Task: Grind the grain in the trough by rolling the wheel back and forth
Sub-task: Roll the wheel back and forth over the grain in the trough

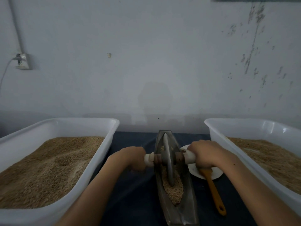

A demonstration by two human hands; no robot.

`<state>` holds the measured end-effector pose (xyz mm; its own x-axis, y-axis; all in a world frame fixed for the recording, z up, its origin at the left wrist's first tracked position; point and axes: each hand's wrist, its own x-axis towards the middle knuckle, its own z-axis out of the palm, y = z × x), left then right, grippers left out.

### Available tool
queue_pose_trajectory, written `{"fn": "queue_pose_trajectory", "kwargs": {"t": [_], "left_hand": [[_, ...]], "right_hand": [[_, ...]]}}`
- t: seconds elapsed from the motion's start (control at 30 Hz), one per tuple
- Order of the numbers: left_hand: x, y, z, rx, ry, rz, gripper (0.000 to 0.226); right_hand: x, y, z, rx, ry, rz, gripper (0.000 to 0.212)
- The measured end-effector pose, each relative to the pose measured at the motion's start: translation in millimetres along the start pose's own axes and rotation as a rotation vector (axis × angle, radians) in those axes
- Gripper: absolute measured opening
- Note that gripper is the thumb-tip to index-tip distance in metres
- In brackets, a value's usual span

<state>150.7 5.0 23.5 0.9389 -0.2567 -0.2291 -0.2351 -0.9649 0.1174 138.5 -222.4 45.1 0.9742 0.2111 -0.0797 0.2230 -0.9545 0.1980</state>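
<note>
Head view looks straight down a long, narrow, boat-shaped dark metal trough (175, 207) whose near end gets cut off by the bottom edge. A bed of pale tan grain (173, 188) lies in its channel, mostly on the near half. The thin grey metal disc wheel (168, 160) stands upright on its rim in the grain, about mid-trough.

The thing that matters: the trough's long axis runs directly away from the person, and the wheel's white-sleeved axle handle (149, 159) crosses it at right angles. So I'd say the roll has to go straight forward and back, both hands pushing evenly. The left hand (132, 158) is wrapped around the left end of the axle, the right hand (202, 154) clenched around the right end, each about equally close to the wheel.

Just right of the trough, an orange-handled brush (213, 191) lies across a small white plate (216, 174), partly hidden under the right hand. Big white plastic tubs of grain sit either side, left tub (101, 162) and right tub (216, 132). Can't see how finely the grain is crushed, it's too dim and a bit blurry.
</note>
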Motion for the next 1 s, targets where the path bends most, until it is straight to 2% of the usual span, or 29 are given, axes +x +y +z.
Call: {"fn": "queue_pose_trajectory", "kwargs": {"t": [0.07, 0.17, 0.23, 0.33, 0.4, 0.6, 0.73, 0.83, 0.93, 1.0], "left_hand": [[1.1, 0.6, -0.1, 0.002, -0.004, -0.005, 0.012], [2.7, 1.1, 2.0, 0.025, 0.064, -0.026, 0.020], [3.5, 1.4, 6.0, 0.072, 0.203, -0.012, 0.016], [5.2, 2.6, 12.1, 0.135, 0.428, 0.007, 0.016], [6.8, 2.3, 13.6, 0.121, 0.470, 0.009, 0.019], [5.4, 2.2, 10.7, 0.106, 0.351, -0.011, 0.025], [2.1, 2.8, 3.0, 0.081, 0.167, -0.014, 0.035], [0.2, 2.2, 0.9, 0.052, 0.056, -0.016, 0.031], [0.6, 2.2, 0.7, 0.028, 0.013, -0.011, 0.019], [0.9, 3.3, 0.6, 0.047, 0.037, -0.005, 0.029]], "right_hand": [[-0.7, -0.7, -0.4, 0.008, 0.001, 0.004, 0.022], [-0.9, -2.2, 2.9, 0.020, 0.060, 0.020, 0.029], [-0.2, -3.2, 7.5, 0.036, 0.137, 0.038, 0.030], [1.9, -4.7, 12.5, 0.048, 0.265, 0.056, 0.020], [4.0, -5.9, 13.6, 0.029, 0.314, 0.057, 0.018], [2.4, -3.3, 13.1, 0.033, 0.263, 0.051, 0.018], [-1.2, 0.2, 3.2, 0.039, 0.022, 0.017, 0.031], [-4.7, 3.2, -0.9, 0.077, -0.116, -0.005, 0.028], [-6.3, 4.3, -0.3, 0.099, -0.145, -0.014, 0.027], [-4.5, 4.6, 1.5, 0.103, -0.121, -0.009, 0.030]]}}
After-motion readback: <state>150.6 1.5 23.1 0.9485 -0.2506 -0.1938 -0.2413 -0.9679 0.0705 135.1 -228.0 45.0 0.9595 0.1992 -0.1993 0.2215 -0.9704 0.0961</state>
